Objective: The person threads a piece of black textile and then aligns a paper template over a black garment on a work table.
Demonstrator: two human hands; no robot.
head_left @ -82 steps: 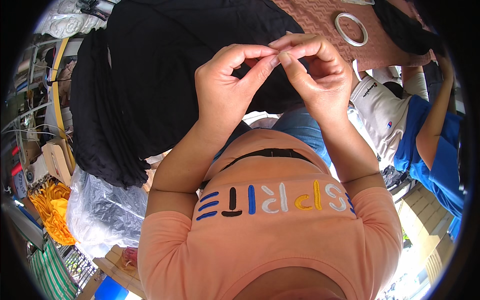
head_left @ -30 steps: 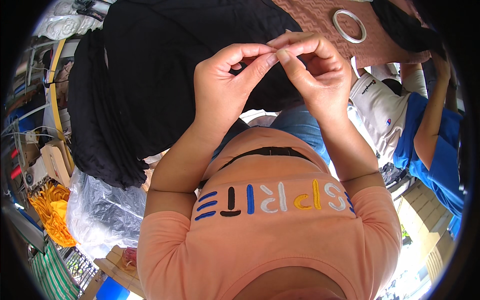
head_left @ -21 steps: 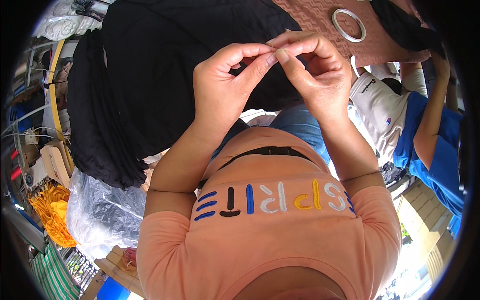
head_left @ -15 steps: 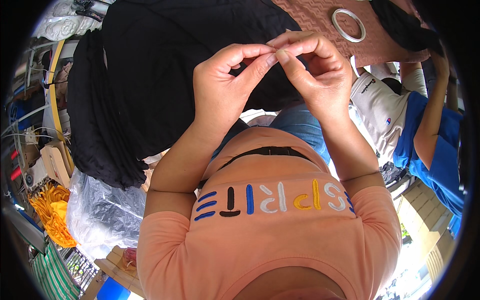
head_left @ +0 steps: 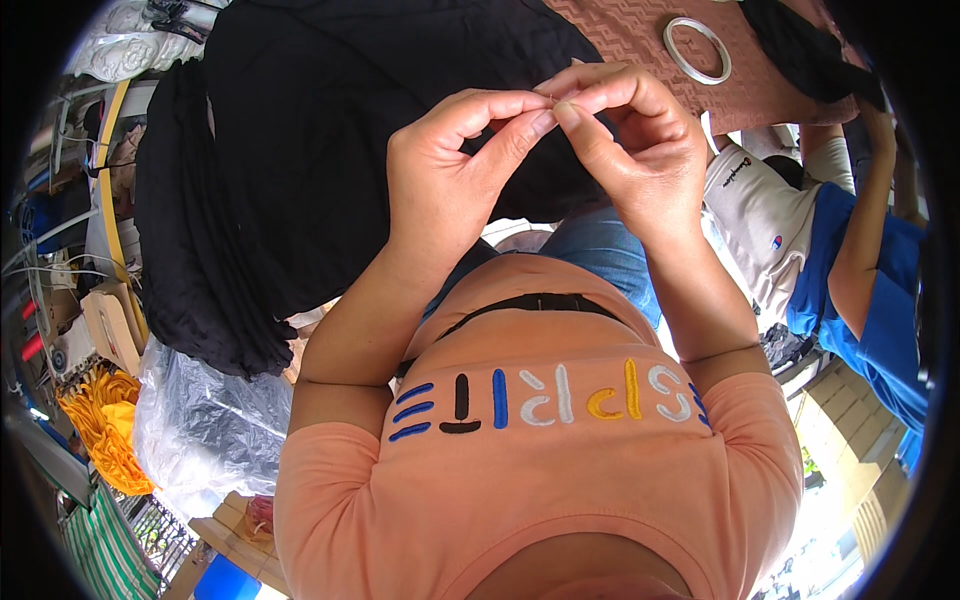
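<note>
Overhead, looking down past my peach T-shirt (head_left: 540, 475) and blue jeans (head_left: 605, 260). Upper right of the frame: a brownish-pink table cover (head_left: 630, 38) with a woven zigzag texture, a white ring (head_left: 690, 21) lying flat on it, a dark cloth strip (head_left: 805, 50) trailing near its far corner. Right edge: a co-worker in blue and off-white clothes, arm (head_left: 860, 250) reaching up toward the strip. Lower right: tan tiling (head_left: 850, 425), strong daylight.

Left side crowded: yellow upright pole (head_left: 115, 185), cardboard box (head_left: 110, 325), orange fabric bundle (head_left: 103, 420), see-through plastic sheet (head_left: 205, 430); green-and-white striped cloth (head_left: 105, 545) at lower left.

Large black cloth (head_left: 300, 130) fills the upper left and upper centre, gathered in folds down its left side. My left hand (head_left: 440, 165) and right hand (head_left: 645, 155) are raised over its right part, tips meeting at upper centre. Each thumb presses its index finger, no gap; the two pinches touch. Anything between them is too small to make out. Black cloth lies behind the fingertips; whether they touch it, can't tell.
</note>
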